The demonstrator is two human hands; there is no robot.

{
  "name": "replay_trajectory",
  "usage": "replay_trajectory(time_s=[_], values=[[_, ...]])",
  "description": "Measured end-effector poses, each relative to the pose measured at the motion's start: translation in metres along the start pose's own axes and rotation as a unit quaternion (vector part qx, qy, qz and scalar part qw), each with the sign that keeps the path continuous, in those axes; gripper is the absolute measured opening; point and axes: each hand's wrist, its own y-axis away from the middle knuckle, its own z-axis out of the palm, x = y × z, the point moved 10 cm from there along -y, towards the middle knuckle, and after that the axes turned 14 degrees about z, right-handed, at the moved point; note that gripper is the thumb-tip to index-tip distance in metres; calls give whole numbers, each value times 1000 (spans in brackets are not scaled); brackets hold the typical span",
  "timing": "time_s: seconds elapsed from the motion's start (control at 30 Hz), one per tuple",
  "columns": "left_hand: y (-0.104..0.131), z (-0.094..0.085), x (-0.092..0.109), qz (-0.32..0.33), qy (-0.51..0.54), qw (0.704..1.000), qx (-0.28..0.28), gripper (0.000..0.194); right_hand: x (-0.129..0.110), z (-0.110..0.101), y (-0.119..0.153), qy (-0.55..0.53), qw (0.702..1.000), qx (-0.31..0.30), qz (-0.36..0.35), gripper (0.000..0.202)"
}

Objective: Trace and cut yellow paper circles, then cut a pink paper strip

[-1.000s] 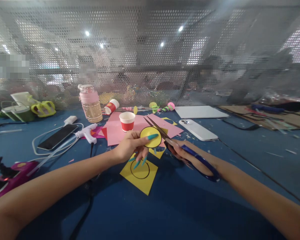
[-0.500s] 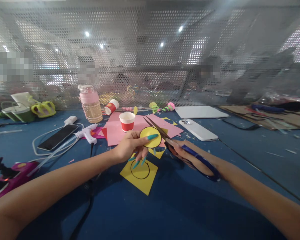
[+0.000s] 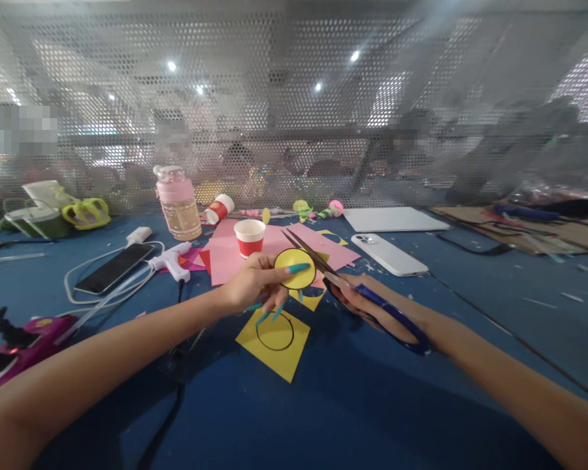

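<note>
Left hand (image 3: 252,282): thumb flat on the yellow disc (image 3: 296,281), pinching it; lower fingers slightly spread.
Right hand (image 3: 357,300): curled round the scissors (image 3: 316,256); exact finger spread, cannot tell.
Blades: parted, tips towards 10–11 o'clock, beside the disc's 1–2 o'clock edge.
Cup (image 3: 249,241): upright, 10 o'clock of disc.
Yellow square (image 3: 275,336): 7 o'clock of disc.

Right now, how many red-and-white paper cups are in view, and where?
2: an upright cup on the pink paper, and a tipped cup lying just right of the pink bottle. Others may be hidden.
</note>
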Motion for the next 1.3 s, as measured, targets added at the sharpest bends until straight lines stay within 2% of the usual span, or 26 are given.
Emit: replay_trajectory(time_s=[0.37, 0.57, 0.77, 1.07, 1.3], values=[[1, 3, -1, -9, 13, 1000, -21, 29, -10, -4, 7, 12, 1000, -9, -14, 47], [0, -1, -2, -15, -8, 1000, -22, 29, -7, -4, 3, 5, 1000, -2, 10, 44], [0, -3, -5, -48, -19, 998, -39, 29, -5, -2, 4, -35, 999, -9, 23, 43], [-1, -2, -4, -41, -16, 998, -47, 30, -6, -6, 3, 20, 1000, 10, 16, 37], [-1, -2, -4, -40, -16, 997, -60, 27, -1, -4, 4, 24, 999, 7, 25, 38]])
